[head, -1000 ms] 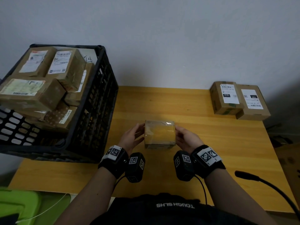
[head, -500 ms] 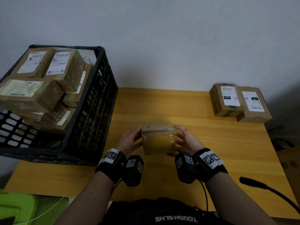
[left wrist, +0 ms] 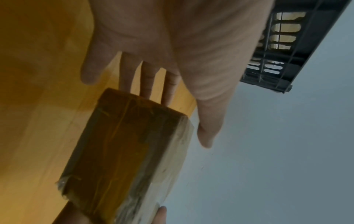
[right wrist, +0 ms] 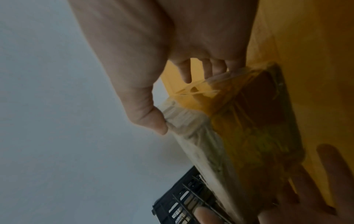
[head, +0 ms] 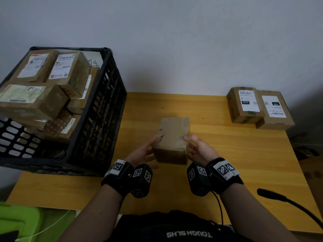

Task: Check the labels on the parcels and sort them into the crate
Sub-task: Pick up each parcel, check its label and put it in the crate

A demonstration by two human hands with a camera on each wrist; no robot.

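Observation:
A brown taped parcel (head: 172,137) hangs just above the wooden table (head: 227,163), tilted, with a plain scuffed face up and no label showing. My left hand (head: 151,149) supports its left side with straight fingers (left wrist: 147,78) underneath and the thumb beside the top edge. On the right, my right hand (head: 189,145) pinches the parcel (right wrist: 249,136) between the thumb (right wrist: 151,121) on top and curled fingers behind. The black plastic crate (head: 97,119) stands to the left, piled with several labelled parcels.
Two labelled parcels (head: 244,105) (head: 274,110) lie side by side at the table's far right corner by the wall. A black stalk (head: 288,203) juts in over the near right edge. Something green (head: 19,222) sits below the table at the lower left.
Both hands have lifted the parcel a little and turned it over. The glossy taped face seen before has given way to a plain scuffed face.

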